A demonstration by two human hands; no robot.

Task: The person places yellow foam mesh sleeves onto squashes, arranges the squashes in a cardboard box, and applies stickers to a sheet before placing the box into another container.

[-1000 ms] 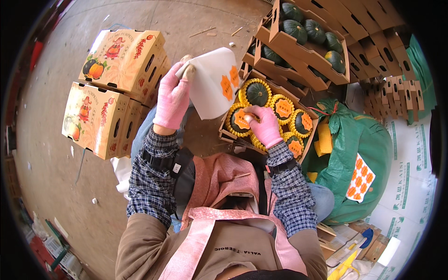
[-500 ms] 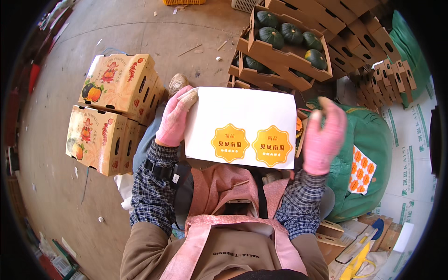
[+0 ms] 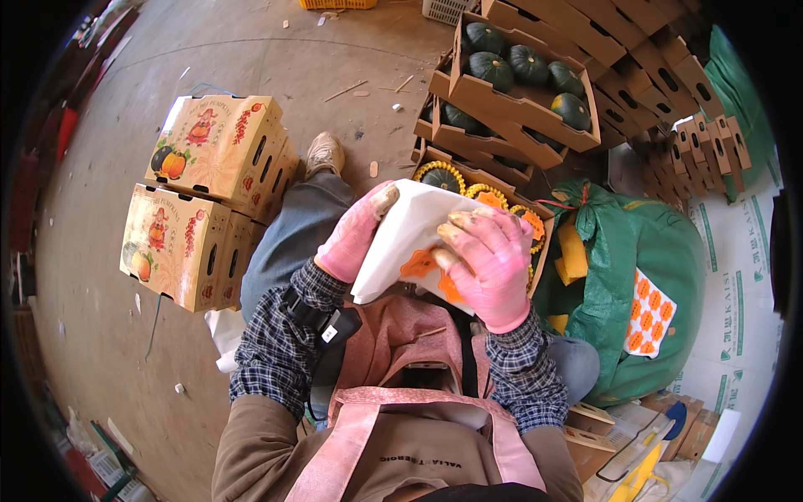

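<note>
In front of my lap I hold a white sticker sheet (image 3: 405,226) with orange labels, bent over. My left hand (image 3: 355,234), in a pink glove with dirty fingertips, is closed on its left edge. My right hand (image 3: 493,272), also pink-gloved, grips the sheet's right part, its fingers covering some of the labels. Just beyond the sheet stands an open cardboard box (image 3: 542,280), partly hidden by my right hand. Inside are dark green pumpkins (image 3: 440,178) in yellow foam nets, some bearing orange labels.
Two stacks of printed pumpkin cartons (image 3: 205,155) stand at left. Stacked open trays of bare pumpkins (image 3: 529,65) are at the far right, beside many empty cardboard trays (image 3: 661,79). A green sack (image 3: 648,276) with yellow foam nets and another label sheet (image 3: 650,314) sits at right.
The sheet, flat and facing me before, is now bent over and its labels look different. My right hand has moved left onto it. The box of netted pumpkins shows more.
</note>
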